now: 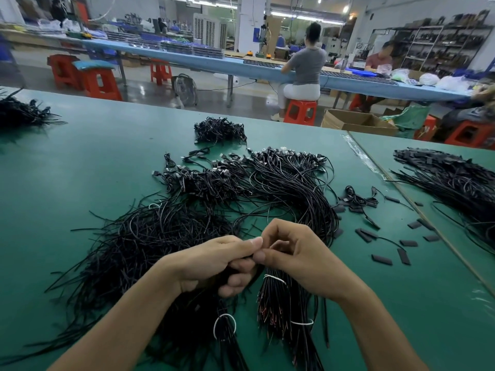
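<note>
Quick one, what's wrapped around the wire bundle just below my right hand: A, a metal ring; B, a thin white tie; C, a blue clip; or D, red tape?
B: a thin white tie circles the black wire bundle just under the right hand.

I see a plain green worktop (80, 183). On it the wires (281, 188) are black, some with red ends (263, 311), bound by white ties (301, 323). Sleeves (381, 259) at the worktop's right are dark grey. Beyond the worktop, the stools (300, 112) are red-orange, a box (345, 120) is brown and a bench (214, 65) is light blue.
</note>
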Demonstrator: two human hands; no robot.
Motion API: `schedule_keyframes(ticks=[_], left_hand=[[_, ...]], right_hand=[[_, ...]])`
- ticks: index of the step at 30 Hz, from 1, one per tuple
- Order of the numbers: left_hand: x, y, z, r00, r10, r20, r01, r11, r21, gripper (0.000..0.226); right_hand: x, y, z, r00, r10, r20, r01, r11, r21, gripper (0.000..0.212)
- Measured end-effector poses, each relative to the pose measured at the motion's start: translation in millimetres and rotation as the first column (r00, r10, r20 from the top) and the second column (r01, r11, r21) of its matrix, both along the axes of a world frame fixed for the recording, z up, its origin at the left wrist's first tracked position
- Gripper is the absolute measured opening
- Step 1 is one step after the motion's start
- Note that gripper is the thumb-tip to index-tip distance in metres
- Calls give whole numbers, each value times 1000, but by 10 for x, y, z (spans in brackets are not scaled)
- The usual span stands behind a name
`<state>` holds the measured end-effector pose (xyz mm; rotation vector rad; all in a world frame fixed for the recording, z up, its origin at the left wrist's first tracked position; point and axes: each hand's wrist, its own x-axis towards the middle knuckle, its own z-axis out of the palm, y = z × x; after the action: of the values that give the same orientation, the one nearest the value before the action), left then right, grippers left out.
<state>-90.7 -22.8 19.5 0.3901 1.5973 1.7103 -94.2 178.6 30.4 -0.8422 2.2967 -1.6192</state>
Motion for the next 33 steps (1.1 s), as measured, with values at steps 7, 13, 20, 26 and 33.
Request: schedule_keyframes(ticks=[7,13,20,26,33], left_hand=[[-2,123,-70,960,218,-176,-237,967,-92,54],[-1,184,-107,963,227,144,-250,955,162,44],[-53,139,-249,904,390,176,-400,916,24,69],[-181,-51,-341,657,744,120,-753,654,67,56],[-221,-123,-267,483,875,-18,-871,482,95,56]], right_hand=[[3,-22,-53,995,-89,-42,94,986,139,13],[12,-180,-47,967,-192,-166,209,973,96,20],[-89,-337,0,949,-249,-194,261,965,34,16],[-175,-526,-388,872,-489,20,479,861,170,26],[13,-831,-844,928,-165,-335,357,655,666,30]])
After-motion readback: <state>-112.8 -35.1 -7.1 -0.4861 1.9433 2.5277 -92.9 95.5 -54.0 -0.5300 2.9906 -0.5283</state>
